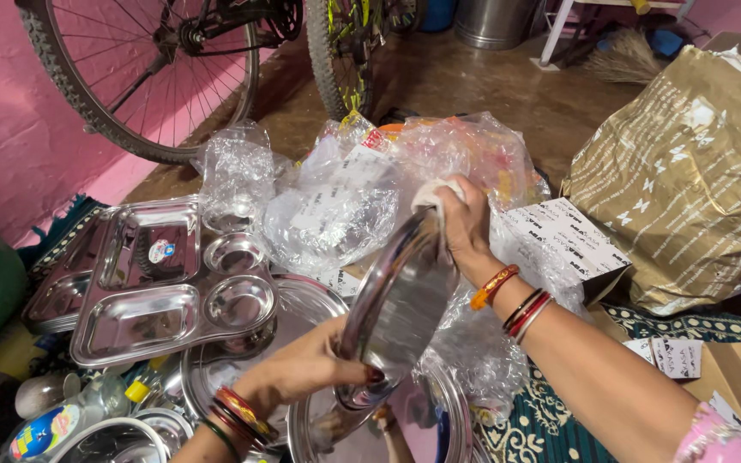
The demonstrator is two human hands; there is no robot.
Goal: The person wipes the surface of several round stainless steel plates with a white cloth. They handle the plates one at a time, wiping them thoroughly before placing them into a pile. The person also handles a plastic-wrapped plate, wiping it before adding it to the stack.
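A steel plate [396,300] is gripped at 6 o'clock by the left hand [302,369], wiped with a cloth [435,193] clamped in the right hand [465,223]; a slip could drop it.

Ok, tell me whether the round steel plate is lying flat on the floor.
No, the round steel plate is held up tilted between the left hand and right hand.

a brown floor [473,86] carries everything, with a patterned green mat [551,420] spread over its near part. on the left lies a stack of steel compartment trays [165,291], round steel plates [302,300] just right of them. crumpled clear plastic wrap [336,197] sits in the middle. far right rests a gold bag [688,171], a printed cardboard box [568,236] beside it. bicycle wheels [130,77] stand far left.
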